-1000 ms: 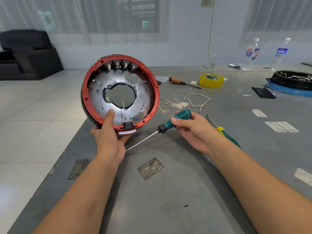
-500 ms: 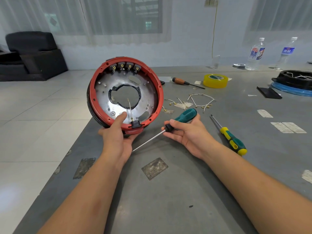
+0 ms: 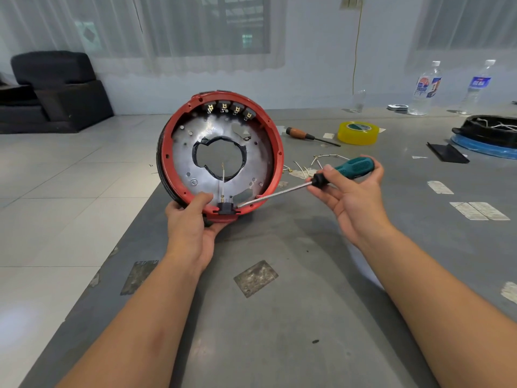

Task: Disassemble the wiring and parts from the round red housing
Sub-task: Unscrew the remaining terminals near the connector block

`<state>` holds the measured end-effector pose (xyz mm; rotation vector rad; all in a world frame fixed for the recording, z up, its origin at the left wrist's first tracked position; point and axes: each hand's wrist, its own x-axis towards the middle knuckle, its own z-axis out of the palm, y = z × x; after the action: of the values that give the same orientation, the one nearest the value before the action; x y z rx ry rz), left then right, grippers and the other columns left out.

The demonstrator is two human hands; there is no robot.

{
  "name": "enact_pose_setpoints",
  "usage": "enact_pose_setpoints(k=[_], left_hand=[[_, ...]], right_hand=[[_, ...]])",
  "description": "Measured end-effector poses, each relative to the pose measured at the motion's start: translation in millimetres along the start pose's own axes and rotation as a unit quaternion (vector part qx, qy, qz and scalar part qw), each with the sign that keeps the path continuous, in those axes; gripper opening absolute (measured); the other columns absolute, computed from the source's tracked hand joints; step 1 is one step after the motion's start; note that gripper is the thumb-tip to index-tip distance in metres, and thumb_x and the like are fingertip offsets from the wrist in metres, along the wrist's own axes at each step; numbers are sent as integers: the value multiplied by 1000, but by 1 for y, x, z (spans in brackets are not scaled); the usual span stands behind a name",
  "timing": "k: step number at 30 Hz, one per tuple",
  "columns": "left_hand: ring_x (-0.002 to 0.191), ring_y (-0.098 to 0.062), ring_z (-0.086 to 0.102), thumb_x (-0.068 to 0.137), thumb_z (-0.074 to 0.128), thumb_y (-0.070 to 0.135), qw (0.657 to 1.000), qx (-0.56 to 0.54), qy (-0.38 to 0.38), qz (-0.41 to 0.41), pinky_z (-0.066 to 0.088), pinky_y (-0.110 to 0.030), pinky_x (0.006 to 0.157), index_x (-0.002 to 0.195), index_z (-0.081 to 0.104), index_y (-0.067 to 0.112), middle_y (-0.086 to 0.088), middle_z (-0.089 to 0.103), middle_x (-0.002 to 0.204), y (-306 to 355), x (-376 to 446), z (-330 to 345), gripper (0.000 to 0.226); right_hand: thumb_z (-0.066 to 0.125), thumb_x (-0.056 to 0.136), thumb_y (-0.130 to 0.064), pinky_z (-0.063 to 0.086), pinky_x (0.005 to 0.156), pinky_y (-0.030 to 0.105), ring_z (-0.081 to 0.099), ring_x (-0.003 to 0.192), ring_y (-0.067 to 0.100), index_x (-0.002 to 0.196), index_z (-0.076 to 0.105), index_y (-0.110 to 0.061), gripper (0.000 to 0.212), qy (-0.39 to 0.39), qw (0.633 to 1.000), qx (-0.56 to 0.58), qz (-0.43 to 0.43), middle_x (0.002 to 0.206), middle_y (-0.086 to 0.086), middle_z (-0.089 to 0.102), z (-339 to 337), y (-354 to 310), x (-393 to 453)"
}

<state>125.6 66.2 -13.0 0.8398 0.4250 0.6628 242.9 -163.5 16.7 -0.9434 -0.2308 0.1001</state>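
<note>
The round red housing (image 3: 275,152) stands on edge, its open side facing me, with a silver plate inside and a large central hole. My left hand (image 3: 193,225) grips its lower rim, thumb on the inside. A black connector (image 3: 225,207) with a thin wire rising from it sits at the bottom rim, and several dark terminal blocks (image 3: 229,107) line the top. My right hand (image 3: 349,191) holds a green-handled screwdriver (image 3: 354,167) by the handle; its tip reaches inside the housing just right of the black connector.
Loose removed wires (image 3: 310,166) lie on the grey table (image 3: 279,317) behind the screwdriver. Farther back are a wooden-handled screwdriver (image 3: 300,133), a yellow tape roll (image 3: 358,132), two water bottles (image 3: 425,88), a black flat piece (image 3: 447,153) and a black-and-blue round unit (image 3: 492,133). The table's left edge runs diagonally beside the housing.
My right hand has lifted the green screwdriver off the table and swung its tip into the housing beside the black connector. The housing stays held by my left hand.
</note>
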Motion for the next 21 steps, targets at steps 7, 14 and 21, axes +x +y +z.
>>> enact_pose_setpoints(k=[7, 14, 21], left_hand=[[74, -12, 72, 92, 58, -10, 998, 45, -9, 54, 65, -56, 78, 125, 45, 17, -5, 64, 103, -9, 2, 0, 45], [91, -18, 66, 90, 63, -10, 994, 90, -16, 58, 56, -62, 99, 125, 42, 22, 2, 69, 93, -14, 1, 2, 52], [82, -12, 67, 91, 61, -10, 994, 95, -19, 57, 55, -60, 102, 136, 39, 16, 4, 67, 92, -16, 3, 1, 57]], right_hand=[[74, 90, 1, 63, 76, 45, 76, 92, 36, 134, 27, -30, 71, 8, 997, -37, -62, 124, 27, 55, 4, 1, -3], [78, 87, -3, 63, 76, 48, 74, 98, 40, 138, 27, -27, 76, 14, 996, -38, -78, 126, 28, 57, 4, -1, -1], [77, 89, -3, 63, 77, 46, 74, 99, 39, 139, 26, -29, 76, -4, 995, -73, -73, 127, 30, 57, 7, 0, -5]])
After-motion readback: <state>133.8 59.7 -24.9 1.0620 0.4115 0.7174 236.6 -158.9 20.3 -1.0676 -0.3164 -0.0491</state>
